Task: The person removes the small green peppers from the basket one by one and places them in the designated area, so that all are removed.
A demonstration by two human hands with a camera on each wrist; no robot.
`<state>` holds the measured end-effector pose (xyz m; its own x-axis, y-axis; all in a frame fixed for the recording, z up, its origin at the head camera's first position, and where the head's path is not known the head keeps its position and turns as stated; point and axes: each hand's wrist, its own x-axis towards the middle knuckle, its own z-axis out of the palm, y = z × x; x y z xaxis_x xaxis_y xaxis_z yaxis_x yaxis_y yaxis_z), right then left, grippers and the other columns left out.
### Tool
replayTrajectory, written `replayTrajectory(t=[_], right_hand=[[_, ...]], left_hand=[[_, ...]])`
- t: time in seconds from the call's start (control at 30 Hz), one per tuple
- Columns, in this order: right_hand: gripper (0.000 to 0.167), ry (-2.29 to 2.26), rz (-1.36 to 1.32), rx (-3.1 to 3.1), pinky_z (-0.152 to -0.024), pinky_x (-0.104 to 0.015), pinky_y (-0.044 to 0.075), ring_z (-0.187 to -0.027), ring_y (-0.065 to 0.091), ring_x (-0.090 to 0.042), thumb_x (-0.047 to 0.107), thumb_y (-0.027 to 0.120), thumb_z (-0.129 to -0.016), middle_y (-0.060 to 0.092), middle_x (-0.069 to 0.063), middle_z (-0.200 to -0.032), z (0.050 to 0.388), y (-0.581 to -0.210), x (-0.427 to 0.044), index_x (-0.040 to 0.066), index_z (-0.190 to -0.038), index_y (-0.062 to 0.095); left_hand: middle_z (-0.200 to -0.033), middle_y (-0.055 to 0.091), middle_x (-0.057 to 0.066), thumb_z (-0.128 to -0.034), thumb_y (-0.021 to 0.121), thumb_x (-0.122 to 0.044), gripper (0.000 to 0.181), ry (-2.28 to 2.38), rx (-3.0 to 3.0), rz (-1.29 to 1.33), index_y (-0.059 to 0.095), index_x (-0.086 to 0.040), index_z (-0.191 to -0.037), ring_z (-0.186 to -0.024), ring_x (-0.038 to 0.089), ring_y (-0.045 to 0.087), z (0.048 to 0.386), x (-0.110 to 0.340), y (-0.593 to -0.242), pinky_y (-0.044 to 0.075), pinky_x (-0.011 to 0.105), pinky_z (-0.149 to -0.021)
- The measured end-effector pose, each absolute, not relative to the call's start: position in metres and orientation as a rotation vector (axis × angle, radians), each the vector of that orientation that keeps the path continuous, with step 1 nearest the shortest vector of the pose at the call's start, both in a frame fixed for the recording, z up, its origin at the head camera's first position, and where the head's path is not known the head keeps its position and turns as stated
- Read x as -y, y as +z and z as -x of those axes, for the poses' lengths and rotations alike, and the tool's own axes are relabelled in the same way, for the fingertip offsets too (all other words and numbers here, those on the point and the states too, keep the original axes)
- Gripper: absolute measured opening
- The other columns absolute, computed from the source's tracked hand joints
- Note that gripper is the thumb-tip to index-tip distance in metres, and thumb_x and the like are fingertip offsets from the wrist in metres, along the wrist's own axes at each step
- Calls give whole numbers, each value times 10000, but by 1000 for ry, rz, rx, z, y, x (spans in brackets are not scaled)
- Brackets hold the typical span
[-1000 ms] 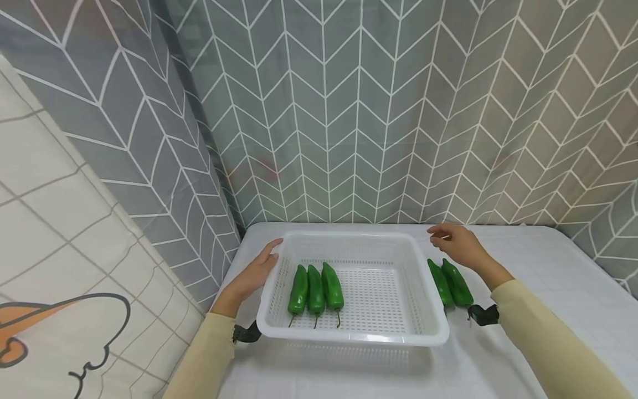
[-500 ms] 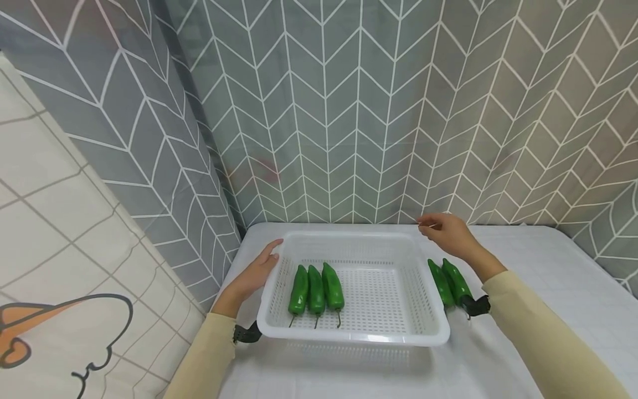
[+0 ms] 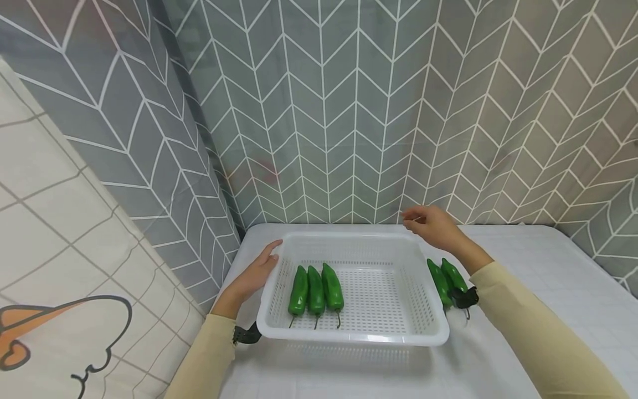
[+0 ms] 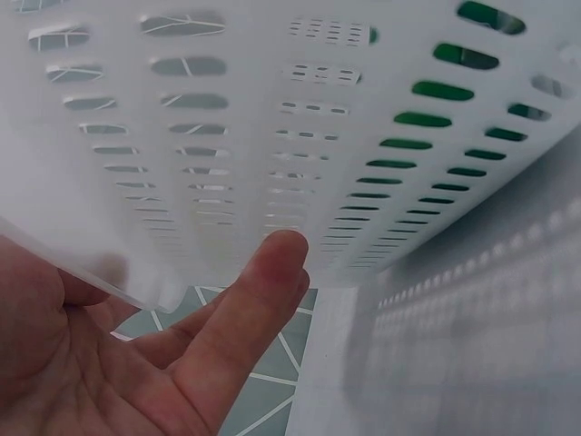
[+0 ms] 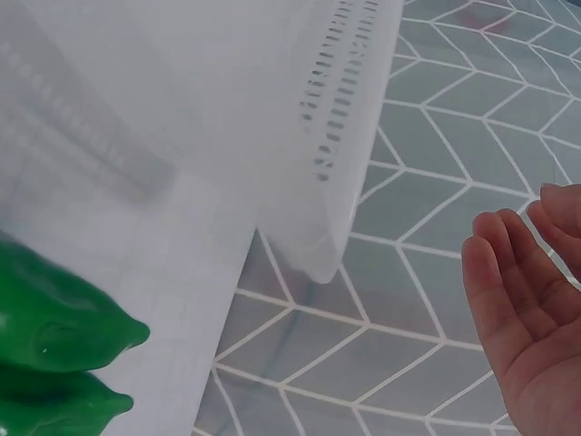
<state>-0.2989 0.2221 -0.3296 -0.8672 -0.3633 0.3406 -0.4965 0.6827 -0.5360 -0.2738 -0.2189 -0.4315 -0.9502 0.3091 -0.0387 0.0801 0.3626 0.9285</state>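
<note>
You can read no text, label, brand, number or sign in any of your three views.

Both long sleeves (image 3: 548,335) are plain pale yellow, with a small black wrist camera (image 3: 247,334) beside each cuff (image 3: 218,326).
</note>
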Motion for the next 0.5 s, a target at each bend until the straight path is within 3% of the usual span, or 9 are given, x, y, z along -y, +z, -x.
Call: replayTrajectory(t=[0.5], right_hand=[[246,1022,-776,2668,-821,-501,562,-984,707,-365,50,640,-986,707,-212,-1106,307,-327,-189,-48,-1208,681]], left_hand=[[-1462,476,213,-1137,257,-296,503,1622,-2424,-344,150,-216,-1622,-1275,356,547,274,219,-431,429,545,-1050]])
